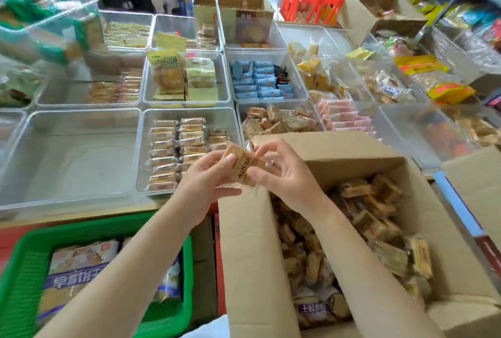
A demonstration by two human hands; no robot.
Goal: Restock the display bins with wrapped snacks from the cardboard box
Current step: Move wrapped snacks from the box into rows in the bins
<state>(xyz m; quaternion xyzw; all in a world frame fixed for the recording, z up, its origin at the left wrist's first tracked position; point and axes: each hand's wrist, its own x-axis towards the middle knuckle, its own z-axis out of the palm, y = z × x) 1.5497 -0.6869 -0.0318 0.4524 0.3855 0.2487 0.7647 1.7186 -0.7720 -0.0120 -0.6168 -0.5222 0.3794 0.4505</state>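
Just beyond the left hand (206, 172) sits a clear plastic display bin (141, 153) holding neat rows of tan wrapped snacks (173, 153). Below the right hand (282, 172) an open brown cardboard box (244, 243) holds loose snacks. A green plastic basket (24, 270) lies beneath the left forearm. Both hands pinch one tan wrapped snack bar (244, 165) between them, raised over the box's near flap, its long axis tilting from upper left to lower right.

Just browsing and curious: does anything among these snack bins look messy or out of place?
Mostly tidy. One oddity: a few black packets sit in the bin of blue packets. Snacks in the cardboard box lie jumbled, unlike the neat rows in the clear bin.
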